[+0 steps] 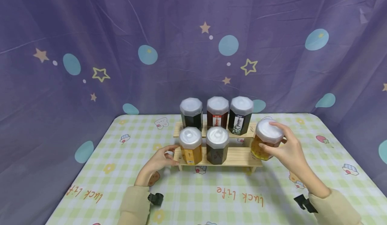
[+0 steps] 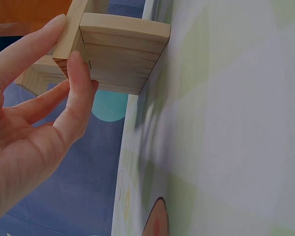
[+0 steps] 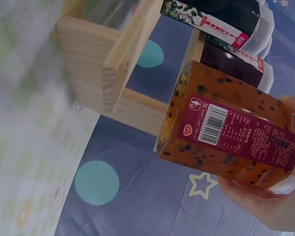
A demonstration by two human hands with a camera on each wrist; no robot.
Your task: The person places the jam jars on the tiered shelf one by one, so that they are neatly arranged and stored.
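Note:
My right hand [image 1: 288, 149] grips a white-lidded jar of amber jam with black seeds [image 3: 226, 128] near its lid. Tilted, the jar hangs by the right end of a two-tier wooden rack [image 1: 237, 156], its maroon barcode label showing in the right wrist view. At the rack's left end, my left hand [image 1: 160, 159] pinches the lower board between thumb and fingers [image 2: 78, 73]. Beside that hand, a jar of orange-yellow jam [image 1: 190, 147] stands on the lower tier, with a dark grey-brown jar [image 1: 217, 147] to its right.
On the upper tier stand a dark jar [image 1: 191, 114], a dark red jar [image 1: 217, 112] and a black jar with a white label [image 1: 240, 115]. A green checked cloth [image 1: 181, 198] covers the table. Behind it hangs a purple curtain [image 1: 187, 73].

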